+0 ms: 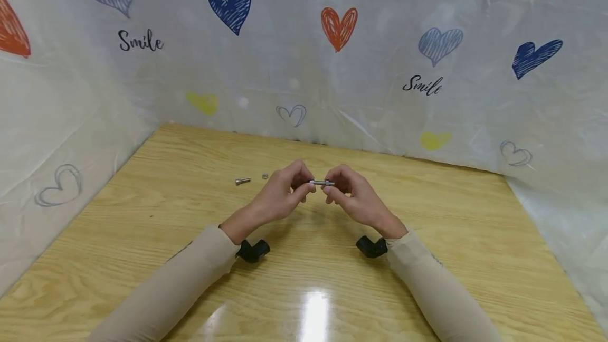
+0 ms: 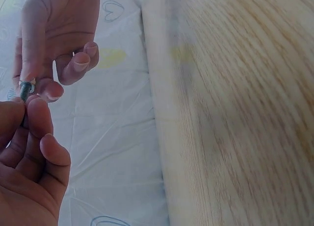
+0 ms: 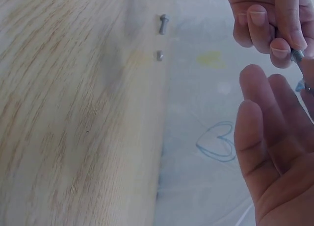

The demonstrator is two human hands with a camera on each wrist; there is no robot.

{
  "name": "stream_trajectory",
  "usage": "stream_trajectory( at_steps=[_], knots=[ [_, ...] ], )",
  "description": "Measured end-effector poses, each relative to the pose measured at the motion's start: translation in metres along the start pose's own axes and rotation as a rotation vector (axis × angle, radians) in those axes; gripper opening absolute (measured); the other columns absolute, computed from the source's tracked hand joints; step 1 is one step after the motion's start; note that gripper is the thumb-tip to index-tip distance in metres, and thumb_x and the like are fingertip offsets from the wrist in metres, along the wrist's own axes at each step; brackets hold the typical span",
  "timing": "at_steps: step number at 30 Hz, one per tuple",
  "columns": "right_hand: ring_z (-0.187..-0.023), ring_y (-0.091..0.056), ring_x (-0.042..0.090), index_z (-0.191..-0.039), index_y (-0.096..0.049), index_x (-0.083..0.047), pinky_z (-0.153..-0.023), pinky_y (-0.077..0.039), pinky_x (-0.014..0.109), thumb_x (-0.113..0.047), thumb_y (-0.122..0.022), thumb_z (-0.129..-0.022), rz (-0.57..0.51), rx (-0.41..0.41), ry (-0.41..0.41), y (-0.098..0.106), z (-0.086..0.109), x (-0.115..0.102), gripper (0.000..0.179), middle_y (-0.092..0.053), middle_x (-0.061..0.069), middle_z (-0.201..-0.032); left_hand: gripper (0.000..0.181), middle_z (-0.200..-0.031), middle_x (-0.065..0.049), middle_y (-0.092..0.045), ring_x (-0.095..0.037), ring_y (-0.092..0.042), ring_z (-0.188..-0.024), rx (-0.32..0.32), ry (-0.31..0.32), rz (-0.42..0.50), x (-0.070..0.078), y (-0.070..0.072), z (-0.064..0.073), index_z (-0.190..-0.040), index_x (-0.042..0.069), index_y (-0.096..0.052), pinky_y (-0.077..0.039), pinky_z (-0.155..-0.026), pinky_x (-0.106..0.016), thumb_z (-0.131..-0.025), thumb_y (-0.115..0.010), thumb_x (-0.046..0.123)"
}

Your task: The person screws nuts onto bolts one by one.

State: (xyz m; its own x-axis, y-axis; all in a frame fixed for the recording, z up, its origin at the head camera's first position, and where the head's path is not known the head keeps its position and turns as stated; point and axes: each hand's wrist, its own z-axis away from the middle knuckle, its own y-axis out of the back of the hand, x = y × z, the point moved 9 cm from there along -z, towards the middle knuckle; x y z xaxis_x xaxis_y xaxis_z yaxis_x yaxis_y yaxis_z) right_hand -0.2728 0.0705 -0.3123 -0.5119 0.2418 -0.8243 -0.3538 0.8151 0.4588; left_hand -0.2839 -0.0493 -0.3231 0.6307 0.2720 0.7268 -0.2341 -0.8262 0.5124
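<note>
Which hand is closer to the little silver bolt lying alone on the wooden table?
Left. The left hand sits just right of the loose silver bolt; the right hand lies farther right, beyond it.

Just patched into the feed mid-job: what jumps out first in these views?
Both hands meet above the middle of the wooden table, the left hand and right hand pinching a small bolt between their fingertips. A spare bolt and nut lie left of them, before a heart-printed backdrop.

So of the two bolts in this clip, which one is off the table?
The bolt pinched between the left hand and right hand. The other bolt lies loose on the table, beside a small nut.
</note>
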Motion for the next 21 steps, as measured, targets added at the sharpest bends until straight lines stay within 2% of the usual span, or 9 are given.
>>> stream_trajectory(
  at_steps=[2,7,11,14,18,21],
  knots=[
    [-0.074,-0.063,0.029,-0.102,-0.056,0.001,-0.065,-0.05,0.033,-0.005,-0.052,-0.098,0.022,-0.008,-0.012,-0.001,-0.001,0.0,0.007,-0.06,0.014,-0.092,0.004,-0.076,0.001,-0.058,-0.026,-0.057,-0.06,0.004,-0.001,-0.006,0.0,0.002,0.0,-0.097,0.01,-0.053,-0.046,-0.052,-0.03,-0.096,-0.057,0.009],
    [-0.077,-0.062,0.034,-0.096,-0.059,0.002,-0.066,-0.05,0.038,-0.011,-0.046,-0.102,0.045,-0.016,-0.041,-0.002,-0.002,0.006,0.019,-0.062,0.016,-0.092,0.005,-0.075,0.001,-0.058,-0.027,-0.057,-0.06,-0.003,-0.013,-0.011,0.002,0.002,0.0,-0.098,0.009,-0.053,-0.046,-0.052,-0.031,-0.096,-0.057,0.008],
    [-0.077,-0.063,0.03,-0.108,-0.057,-0.004,-0.066,-0.05,0.037,-0.013,-0.049,-0.101,0.038,0.0,-0.055,-0.001,-0.003,0.025,0.014,-0.061,0.012,-0.095,0.005,-0.076,0.002,-0.058,-0.025,-0.057,-0.06,-0.006,-0.02,-0.013,0.003,0.001,0.0,-0.098,0.009,-0.053,-0.047,-0.053,-0.03,-0.096,-0.057,0.007],
    [-0.078,-0.064,0.025,-0.116,-0.053,-0.011,-0.067,-0.051,0.035,-0.016,-0.058,-0.097,0.019,0.017,-0.059,0.001,-0.002,0.037,0.02,-0.061,0.007,-0.099,0.005,-0.076,0.002,-0.058,-0.025,-0.057,-0.06,-0.01,-0.017,-0.012,0.004,0.001,-0.001,-0.098,0.009,-0.053,-0.046,-0.053,-0.028,-0.096,-0.057,0.007],
    [-0.078,-0.064,0.021,-0.116,-0.051,-0.011,-0.07,-0.052,0.037,-0.012,-0.065,-0.092,-0.018,0.022,-0.027,0.001,-0.002,0.035,0.027,-0.061,0.007,-0.102,0.004,-0.075,0.001,-0.058,-0.028,-0.057,-0.061,-0.013,-0.007,-0.003,0.002,0.001,-0.001,-0.098,0.009,-0.053,-0.046,-0.053,-0.028,-0.097,-0.057,0.008],
    [-0.077,-0.064,0.026,-0.113,-0.05,-0.003,-0.068,-0.053,0.038,-0.003,-0.06,-0.093,-0.039,0.005,0.004,-0.001,-0.001,0.022,0.022,-0.06,0.016,-0.1,0.004,-0.074,0.001,-0.058,-0.03,-0.058,-0.061,-0.012,-0.002,0.006,0.002,0.0,-0.001,-0.098,0.009,-0.053,-0.045,-0.053,-0.028,-0.096,-0.057,0.008]
  ],
)
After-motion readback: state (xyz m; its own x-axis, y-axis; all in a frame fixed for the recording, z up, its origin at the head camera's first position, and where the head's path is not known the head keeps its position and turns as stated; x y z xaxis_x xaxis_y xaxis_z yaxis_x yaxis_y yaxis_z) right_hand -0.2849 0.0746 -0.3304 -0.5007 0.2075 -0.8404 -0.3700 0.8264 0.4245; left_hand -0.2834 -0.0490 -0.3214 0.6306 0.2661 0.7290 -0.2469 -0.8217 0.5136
